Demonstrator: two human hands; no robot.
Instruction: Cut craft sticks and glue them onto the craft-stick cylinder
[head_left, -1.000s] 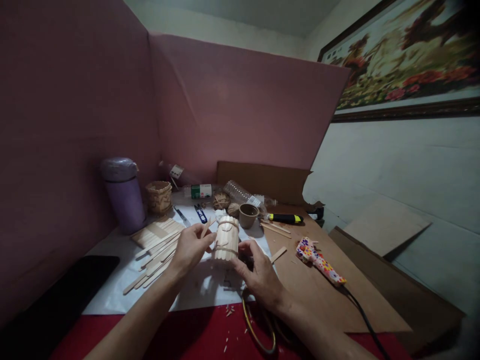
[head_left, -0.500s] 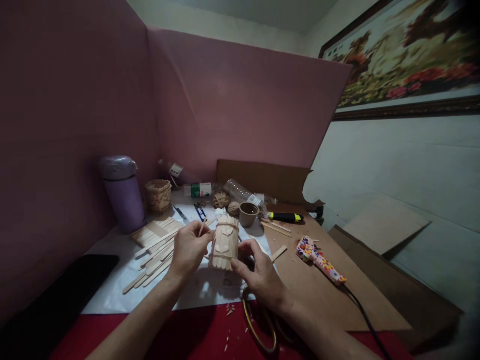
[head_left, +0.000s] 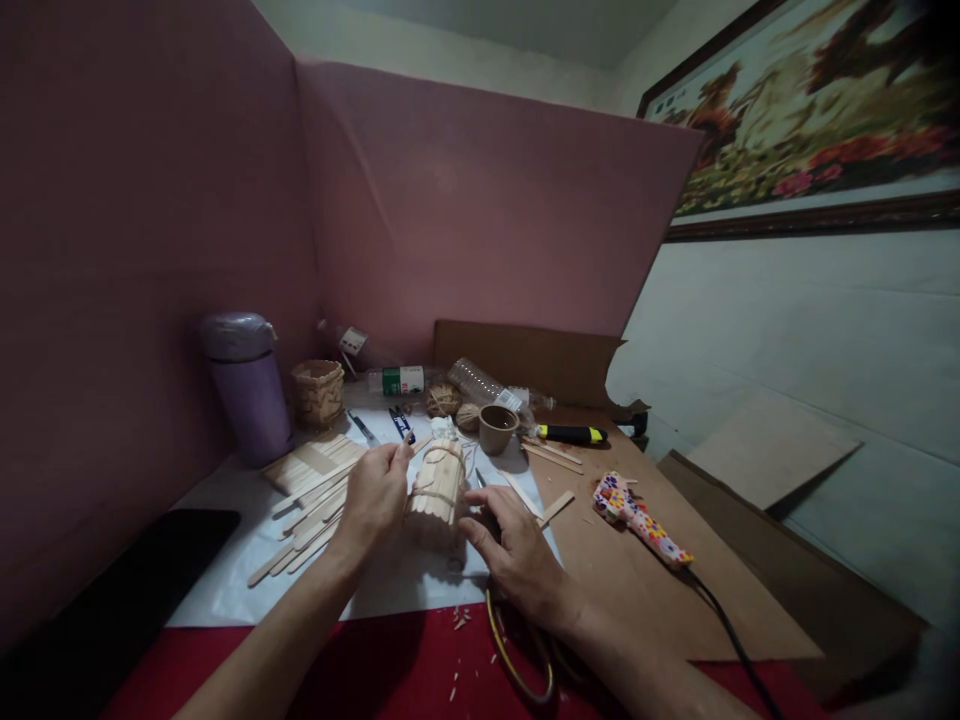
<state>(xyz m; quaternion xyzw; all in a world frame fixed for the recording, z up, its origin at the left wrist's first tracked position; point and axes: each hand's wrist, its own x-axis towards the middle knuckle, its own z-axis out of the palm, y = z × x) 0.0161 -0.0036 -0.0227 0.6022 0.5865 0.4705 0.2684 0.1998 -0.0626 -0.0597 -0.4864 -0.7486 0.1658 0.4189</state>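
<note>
A small barrel-like holder made of craft sticks [head_left: 439, 482], bound with twine, rests tilted on the white paper between my hands. My left hand [head_left: 377, 487] is closed to the left of it, pinching a thin pale wooden sliver [head_left: 409, 437] whose tip shows above the fingertips. On the other side, my right hand [head_left: 514, 540] has its fingers curved and apart, close to the holder and with nothing in them. Loose craft sticks [head_left: 304, 535] lie left of my left hand.
A floral-patterned glue gun [head_left: 641, 520] with a cord lies on cardboard to the right. Gold-handled scissors [head_left: 517, 655] sit under my right wrist. Behind are a brown cup [head_left: 497, 428], twine balls [head_left: 444, 400], plastic bottles [head_left: 480, 382], a woven basket [head_left: 318, 392] and a purple tumbler [head_left: 247, 395].
The stick holder has come down from my hands onto the paper and tilted. My right fingers have let go of it. My left hand has moved slightly left, away from it.
</note>
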